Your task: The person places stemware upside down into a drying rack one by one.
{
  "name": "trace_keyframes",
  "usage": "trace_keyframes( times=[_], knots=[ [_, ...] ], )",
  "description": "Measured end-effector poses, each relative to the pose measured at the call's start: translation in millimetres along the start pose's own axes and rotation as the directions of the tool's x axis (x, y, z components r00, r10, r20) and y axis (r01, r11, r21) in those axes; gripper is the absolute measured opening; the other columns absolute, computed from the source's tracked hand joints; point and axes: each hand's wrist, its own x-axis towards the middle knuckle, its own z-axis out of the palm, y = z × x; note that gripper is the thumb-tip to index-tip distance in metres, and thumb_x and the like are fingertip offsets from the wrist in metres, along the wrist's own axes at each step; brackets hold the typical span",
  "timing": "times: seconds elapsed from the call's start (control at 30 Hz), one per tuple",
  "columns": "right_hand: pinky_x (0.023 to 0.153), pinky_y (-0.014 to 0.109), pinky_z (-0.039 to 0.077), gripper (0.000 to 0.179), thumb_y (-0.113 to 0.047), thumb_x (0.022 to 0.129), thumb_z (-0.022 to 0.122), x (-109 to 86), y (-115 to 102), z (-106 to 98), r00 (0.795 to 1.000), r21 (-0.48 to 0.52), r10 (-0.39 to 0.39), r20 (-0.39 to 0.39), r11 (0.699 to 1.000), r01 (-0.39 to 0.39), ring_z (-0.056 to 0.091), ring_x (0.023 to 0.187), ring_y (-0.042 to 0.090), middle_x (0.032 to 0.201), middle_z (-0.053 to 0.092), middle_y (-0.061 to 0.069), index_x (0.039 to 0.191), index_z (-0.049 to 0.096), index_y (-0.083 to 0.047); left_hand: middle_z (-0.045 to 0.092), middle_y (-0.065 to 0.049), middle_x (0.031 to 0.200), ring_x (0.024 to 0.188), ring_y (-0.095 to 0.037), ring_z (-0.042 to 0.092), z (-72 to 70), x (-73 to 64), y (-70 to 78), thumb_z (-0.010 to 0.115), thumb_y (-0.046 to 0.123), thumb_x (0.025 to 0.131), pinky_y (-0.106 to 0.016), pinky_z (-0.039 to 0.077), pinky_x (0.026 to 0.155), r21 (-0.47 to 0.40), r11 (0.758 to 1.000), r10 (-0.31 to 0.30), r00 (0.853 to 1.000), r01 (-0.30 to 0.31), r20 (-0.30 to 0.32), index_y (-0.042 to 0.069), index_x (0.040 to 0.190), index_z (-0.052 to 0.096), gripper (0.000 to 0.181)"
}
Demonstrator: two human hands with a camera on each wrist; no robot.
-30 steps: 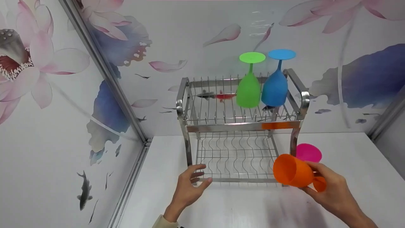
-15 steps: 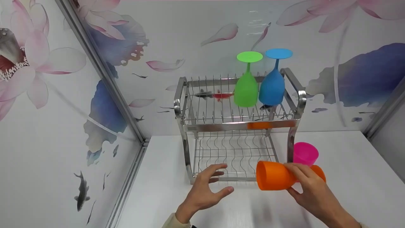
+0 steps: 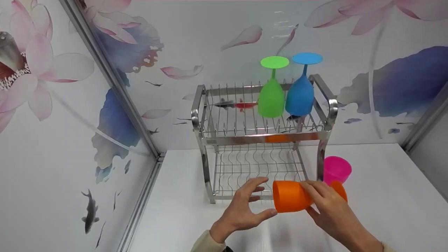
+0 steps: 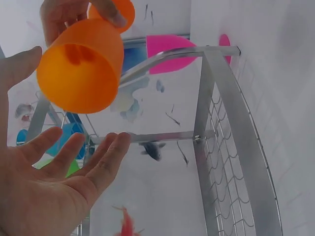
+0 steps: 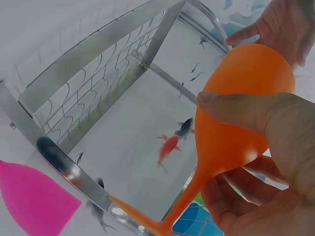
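An orange goblet lies sideways in the air in front of the rack, its mouth facing left. My right hand grips it by the bowl; in the right wrist view the thumb lies along the orange bowl, and the stem and foot point down-left. Near the goblet's rim, my left hand is held with its fingers spread apart. In the left wrist view a gap shows between the left hand and the rim, though I cannot tell whether the thumb touches it.
A two-tier metal dish rack stands against the back wall. On its upper tier a green goblet and a blue goblet stand upside down. A pink goblet is upright on the white table, beside the rack's right leg.
My right hand has brought the orange goblet leftward and turned it so its mouth faces left. My left hand has moved right, toward the rim. The green, blue and pink goblets have stayed put.
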Motion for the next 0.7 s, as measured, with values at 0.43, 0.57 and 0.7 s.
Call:
trace_keyframes(
  times=[0.43, 0.57, 0.7],
  knots=[
    [0.091, 0.051, 0.066, 0.091, 0.001, 0.055, 0.105, 1.9, -5, 6, 1.0, -0.017, -0.022, -0.001, 1.0, 0.022, 0.07, 0.111, 0.029, 0.125, 0.072, 0.007, 0.137, 0.068, -0.011, 0.056, 0.004, 0.151, 0.129, -0.015, 0.067, 15.7, 8.5, -3.2, 0.083, 0.042, 0.093, -0.023, 0.059, 0.095, -0.063, 0.998, 0.03, 1.0, -0.029, 0.005, 0.031, 0.158, 0.044, 0.076],
    [0.089, 0.047, 0.066, 0.093, 0.0, 0.053, 0.106, 0.8, -6, 7, 0.998, -0.028, -0.057, -0.024, 0.998, 0.056, 0.07, 0.109, 0.027, 0.124, 0.072, 0.007, 0.137, 0.068, -0.01, 0.058, 0.003, 0.148, 0.128, -0.014, 0.067, 18.6, 9.8, -3.5, 0.082, 0.039, 0.094, -0.023, 0.06, 0.094, -0.08, 0.994, 0.07, 0.997, -0.071, -0.013, 0.029, 0.156, 0.047, 0.072],
    [0.091, 0.048, 0.066, 0.095, 0.0, 0.054, 0.106, 1.6, -7, 7, 0.998, -0.016, -0.059, -0.029, 0.998, 0.058, 0.07, 0.111, 0.027, 0.126, 0.071, 0.007, 0.14, 0.067, -0.011, 0.058, 0.002, 0.148, 0.126, -0.013, 0.068, 19.1, 10.4, -3.8, 0.082, 0.039, 0.094, -0.024, 0.061, 0.093, -0.09, 0.992, 0.082, 0.996, -0.085, -0.039, 0.029, 0.154, 0.05, 0.069]
  ],
)
